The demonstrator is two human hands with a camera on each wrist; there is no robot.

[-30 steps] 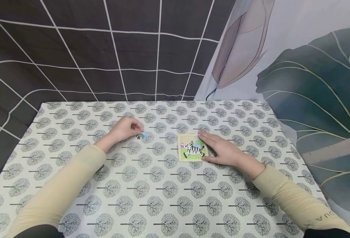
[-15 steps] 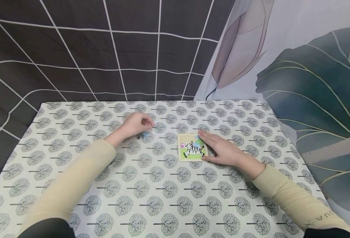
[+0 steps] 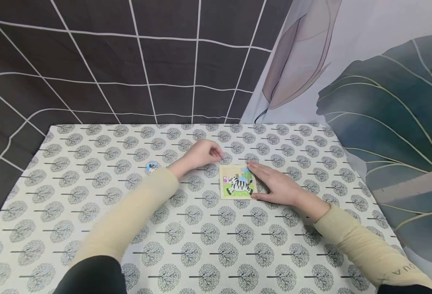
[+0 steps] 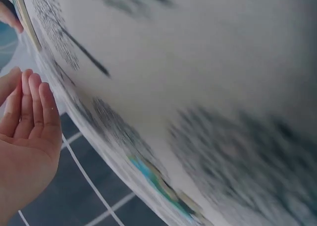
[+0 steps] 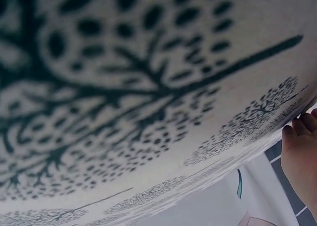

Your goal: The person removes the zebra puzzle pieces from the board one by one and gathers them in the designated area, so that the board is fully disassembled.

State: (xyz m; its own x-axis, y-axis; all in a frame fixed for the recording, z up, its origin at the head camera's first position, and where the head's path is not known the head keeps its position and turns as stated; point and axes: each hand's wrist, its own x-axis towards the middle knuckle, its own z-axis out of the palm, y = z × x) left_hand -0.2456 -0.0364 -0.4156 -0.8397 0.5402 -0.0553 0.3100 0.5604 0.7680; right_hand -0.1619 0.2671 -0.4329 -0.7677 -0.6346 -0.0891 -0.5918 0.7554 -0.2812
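A small square zebra puzzle in a pale wooden frame lies right of the table's middle. It shows a striped body on green, with bare wood at its upper left. My right hand rests along its right side, fingers straight near the top corner and thumb at the bottom corner. My left hand hovers just beyond the puzzle's upper left, thumb against the fingertips; I cannot tell if a piece is pinched there. A blue puzzle piece with a zebra's head lies left, beside the sleeve. In the left wrist view a puzzle piece shows edge-on.
The tablecloth is white with printed grey trees. A dark curtain with white grid lines hangs behind the table, and a leaf-patterned curtain hangs along the right. My left forearm crosses the left half of the table.
My left hand has moved right, away from the pieces on the left and toward the puzzle. The zebra-head piece has come into view behind it. My right hand stays put.
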